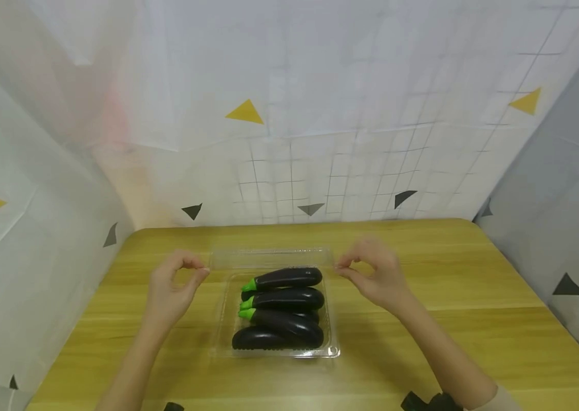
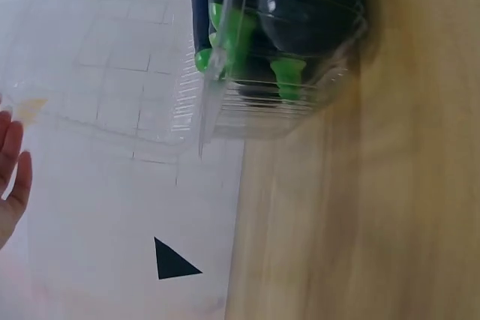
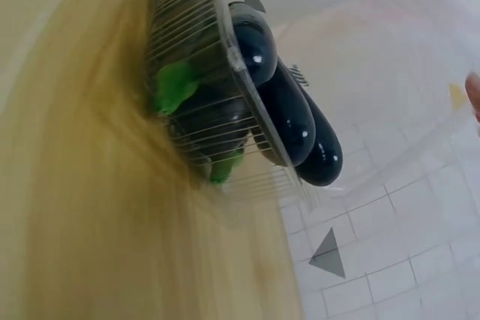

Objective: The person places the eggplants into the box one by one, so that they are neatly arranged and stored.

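Note:
A clear plastic clamshell container (image 1: 334,319) lies on the table with its lid (image 1: 268,257) raised at the far side. Several dark eggplants (image 1: 289,299) with green stems are piled inside, the upper ones rising above the rim in the right wrist view. My left hand (image 1: 173,291) pinches the lid's left corner between thumb and fingertips. On the opposite side, my right hand (image 1: 379,277) pinches the right corner the same way, slightly blurred. The lid is so transparent that its exact tilt is hard to make out. Ribbed container walls (image 2: 262,110) show in the left wrist view.
The wood-grain table (image 1: 453,319) runs back to a white sheet (image 1: 320,171) printed with grid lines and triangles. Similar sheets (image 1: 53,200) hang along both sides. Black straps (image 1: 428,402) show at the bottom edge near the forearms.

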### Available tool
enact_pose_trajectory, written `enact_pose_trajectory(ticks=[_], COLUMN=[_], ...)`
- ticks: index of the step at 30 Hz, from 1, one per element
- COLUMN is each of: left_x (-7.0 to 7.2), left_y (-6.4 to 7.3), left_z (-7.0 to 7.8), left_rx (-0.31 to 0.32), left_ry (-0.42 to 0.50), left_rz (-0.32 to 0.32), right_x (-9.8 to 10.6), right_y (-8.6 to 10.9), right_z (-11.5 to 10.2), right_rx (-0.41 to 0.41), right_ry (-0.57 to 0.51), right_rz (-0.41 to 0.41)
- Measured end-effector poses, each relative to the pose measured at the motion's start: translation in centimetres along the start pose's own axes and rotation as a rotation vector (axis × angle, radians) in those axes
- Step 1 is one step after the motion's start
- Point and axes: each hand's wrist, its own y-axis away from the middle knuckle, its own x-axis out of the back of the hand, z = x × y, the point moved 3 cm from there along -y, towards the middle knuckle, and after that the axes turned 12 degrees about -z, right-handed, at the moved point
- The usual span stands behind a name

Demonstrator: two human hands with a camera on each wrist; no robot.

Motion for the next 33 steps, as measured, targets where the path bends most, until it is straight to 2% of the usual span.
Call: enact_pose_trajectory(ticks=[8, 12, 14, 18, 21, 25, 30, 33], left_x=[0.0, -0.3, -0.6, -1.7, -2.5, -3.2, -3.6, -3.7], left_y=[2.6, 4.3, 5.2, 7.0, 8.2, 9.4, 10.2, 10.5], left_z=[0.2, 0.6, 0.6, 0.7, 0.8, 0.8, 0.9, 1.0], left_rx=[-0.127, -0.115, -0.122, -0.174, -0.196, -0.197, -0.129, -0.121], left_ry=[-0.034, -0.054, -0.063, -0.122, -0.158, -0.205, -0.307, -0.373], left_rz=[-0.139, -0.221, -0.232, -0.202, -0.208, -0.228, -0.301, -0.332], right_x=[0.1, 0.0, -0.3, -0.9, -1.1, -1.5, -2.0, -2.2], right_y=[0.6, 1.5, 2.5, 4.1, 4.7, 5.4, 6.0, 6.3], right_z=[-2.1, -2.5, -2.1, -1.3, -1.3, -1.4, -1.6, -1.6], right_rx=[0.03, 0.028, 0.019, -0.022, -0.065, -0.1, -0.113, -0.098], right_ry=[-0.146, -0.213, -0.237, -0.286, -0.287, -0.242, -0.191, -0.14], right_rz=[-0.149, -0.212, -0.249, -0.315, -0.359, -0.42, -0.445, -0.445])
